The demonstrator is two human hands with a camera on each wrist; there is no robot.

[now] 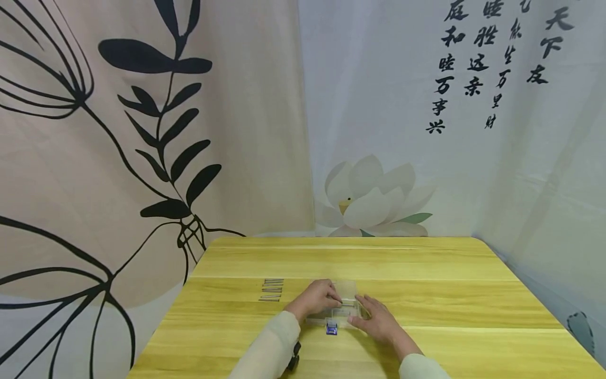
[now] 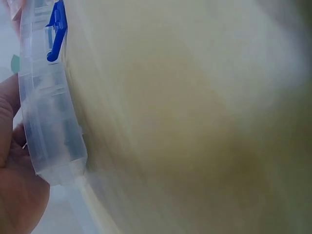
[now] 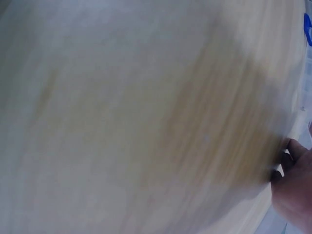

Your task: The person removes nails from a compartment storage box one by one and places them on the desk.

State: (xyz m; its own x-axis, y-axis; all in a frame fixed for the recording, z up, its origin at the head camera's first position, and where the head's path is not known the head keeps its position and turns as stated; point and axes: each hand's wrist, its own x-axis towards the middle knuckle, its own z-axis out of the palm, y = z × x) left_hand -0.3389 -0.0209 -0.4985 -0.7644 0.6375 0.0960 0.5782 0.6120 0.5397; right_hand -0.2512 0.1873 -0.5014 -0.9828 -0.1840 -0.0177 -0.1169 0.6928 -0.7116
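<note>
A clear plastic compartment box [image 1: 314, 320] lies on the table with its transparent lid [image 1: 347, 288] raised at the back. Its blue latch [image 1: 331, 329] is at the front. My left hand [image 1: 316, 299] reaches over the box from the left, fingers bent down and fingertips pinched together. Right at those fingertips shows a thin, nail-like metal piece [image 1: 347, 303] above a compartment. My right hand [image 1: 379, 320] holds the box's right end, thumb at the front edge and fingers at the far side. In the left wrist view, the box's clear wall [image 2: 53, 126] stands beside the left hand [image 2: 19, 195].
Several thin metal nails [image 1: 271, 290] lie in short rows on the table, left of the box. The wood-grain table [image 1: 426, 263] reaches back to a printed curtain [image 1: 265, 131]. A dark band [image 1: 294, 358] shows at the left wrist.
</note>
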